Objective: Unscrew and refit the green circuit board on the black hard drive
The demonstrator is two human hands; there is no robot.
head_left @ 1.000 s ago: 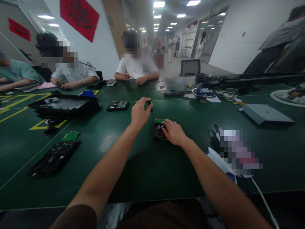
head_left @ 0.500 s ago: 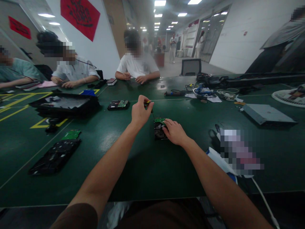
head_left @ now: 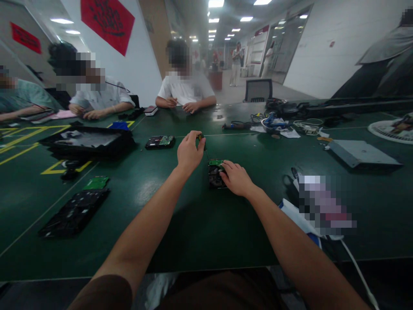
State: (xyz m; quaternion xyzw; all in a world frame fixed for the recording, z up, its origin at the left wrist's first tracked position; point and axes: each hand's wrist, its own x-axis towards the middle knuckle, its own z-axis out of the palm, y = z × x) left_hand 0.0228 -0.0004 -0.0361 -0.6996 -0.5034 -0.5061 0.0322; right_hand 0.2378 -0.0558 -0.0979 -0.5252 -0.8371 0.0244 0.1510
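Note:
In front of me on the green table lies a hard drive, with a green circuit board at its far end. My right hand grips it from the right, thumb at its near side and fingers over the board's edge. Up and to the left, my left hand pinches a small screwdriver by its yellow and black handle. Its thin shaft slants down toward the board. Whether the tip touches a screw is too small to tell.
At left lie a black drive casing, a loose green board and a black tray. Another drive sits farther off. A metal box and cables lie right. A person sits opposite.
My left hand has shifted slightly to the left and down, and the screwdriver's handle has turned a little in its fingers. My right hand and the hard drive stay in place.

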